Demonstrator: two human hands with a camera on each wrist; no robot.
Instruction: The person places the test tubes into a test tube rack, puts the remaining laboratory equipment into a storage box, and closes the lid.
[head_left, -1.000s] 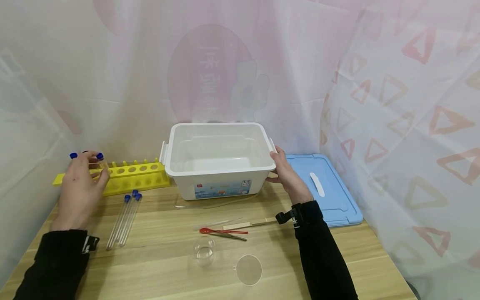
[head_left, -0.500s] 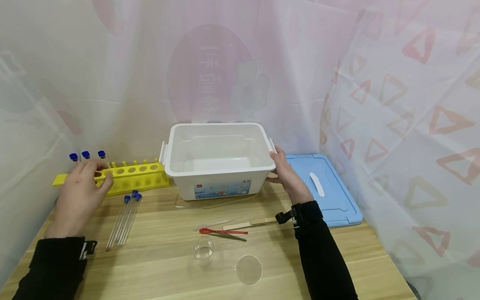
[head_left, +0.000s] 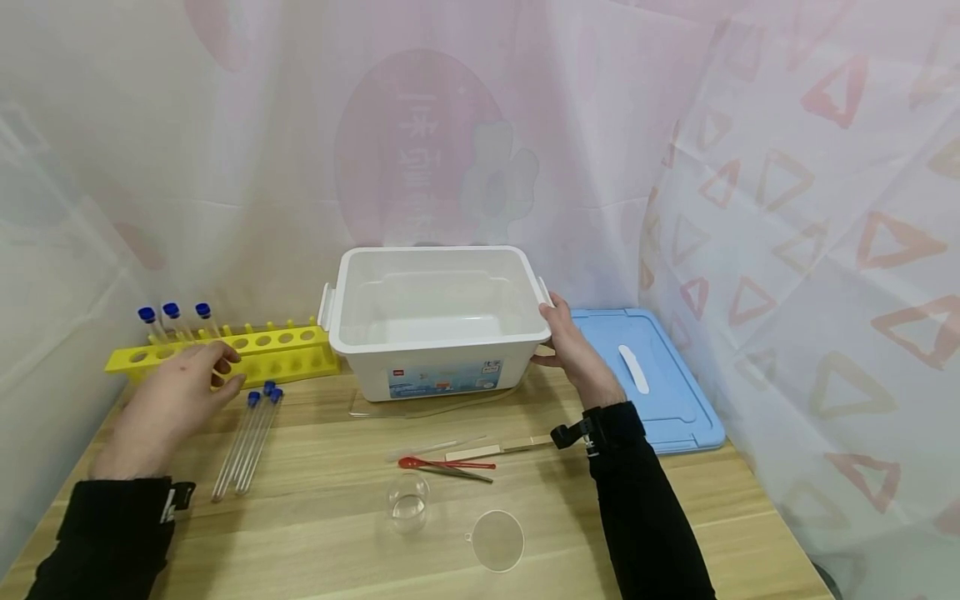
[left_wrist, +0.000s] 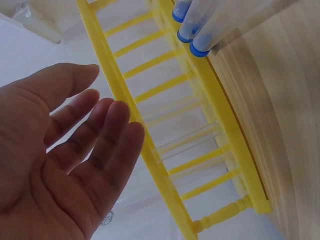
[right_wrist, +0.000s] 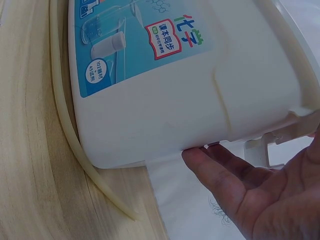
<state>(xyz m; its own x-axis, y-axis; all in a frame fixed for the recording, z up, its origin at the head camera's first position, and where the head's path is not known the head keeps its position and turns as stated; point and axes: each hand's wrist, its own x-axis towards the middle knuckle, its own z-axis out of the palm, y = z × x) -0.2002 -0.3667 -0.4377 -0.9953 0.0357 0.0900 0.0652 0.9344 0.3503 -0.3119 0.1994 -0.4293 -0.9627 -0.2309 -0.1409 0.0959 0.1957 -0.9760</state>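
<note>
- The left hand [head_left: 168, 396], fingers loosely curved and holding nothing, is beside the rack [head_left: 274, 348] at the far left corner of the tabletop [head_left: 315, 550], hiding part of the rack.
- 3 blue-capped tubes [head_left: 177, 323] stand in the rack; their clear lower parts are hard to make out.
- 3 loose tubes [head_left: 256, 433] lie toward the left edge; the left wrist view cuts them off.
- The right hand [head_left: 573, 346] grips the box [head_left: 367, 367] near the far edge; the right wrist view leaves out the thumb.
- A hose [right_wrist: 62, 115] curves beside the box's base, partly out of frame.
- The lid [head_left: 667, 392], at the right edge, is partly covered by that arm.
- Nearer the near edge, the disc [head_left: 498, 540] is too faint to identify.
</note>
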